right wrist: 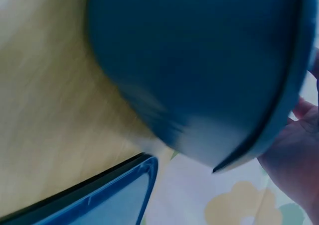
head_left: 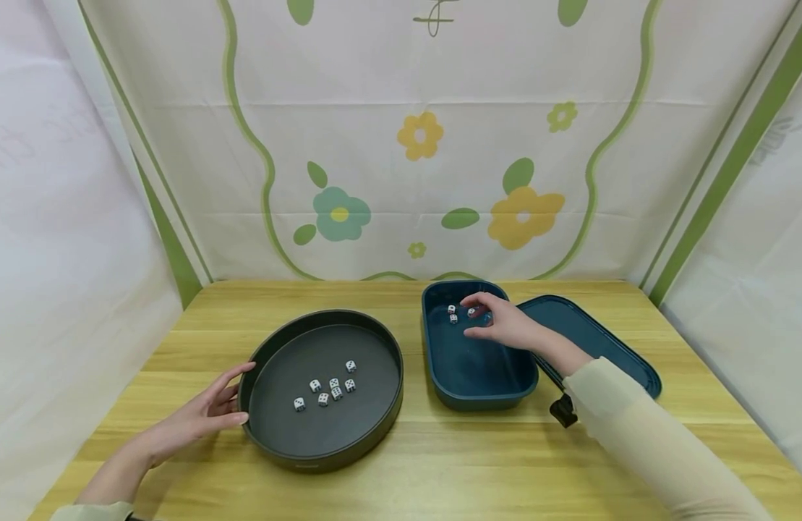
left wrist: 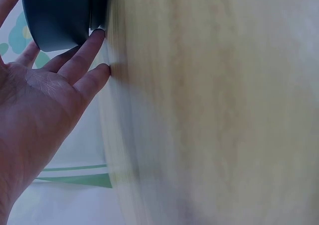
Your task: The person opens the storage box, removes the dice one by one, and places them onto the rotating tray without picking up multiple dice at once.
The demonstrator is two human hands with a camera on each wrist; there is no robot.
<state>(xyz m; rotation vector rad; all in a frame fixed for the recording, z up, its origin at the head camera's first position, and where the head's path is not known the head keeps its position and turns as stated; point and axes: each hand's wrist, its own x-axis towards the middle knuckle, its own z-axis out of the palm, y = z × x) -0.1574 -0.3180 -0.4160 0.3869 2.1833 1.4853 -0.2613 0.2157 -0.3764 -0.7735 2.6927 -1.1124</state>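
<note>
On the left stands a round dark pan (head_left: 322, 441) with several white dice (head_left: 336, 393) scattered on its floor. My left hand (head_left: 189, 423) touches the pan's left side with spread fingers; in the left wrist view, extended fingers (left wrist: 83, 60) lie against the pan's outer wall (left wrist: 57, 21). To the right is a deep blue rectangular box (head_left: 481, 373) with several dice (head_left: 453, 314) towards its far end. My right hand (head_left: 505, 323) hovers over that box, thumb and fingers apart, no die seen between them. The hand partly hides the dice beneath it.
A blue lid (head_left: 596, 340) lies right of the box, partly behind the right forearm. The wooden table (head_left: 440, 463) ends at a patterned cloth backdrop (head_left: 374, 137), with white cloth walls (head_left: 62, 217) on both sides.
</note>
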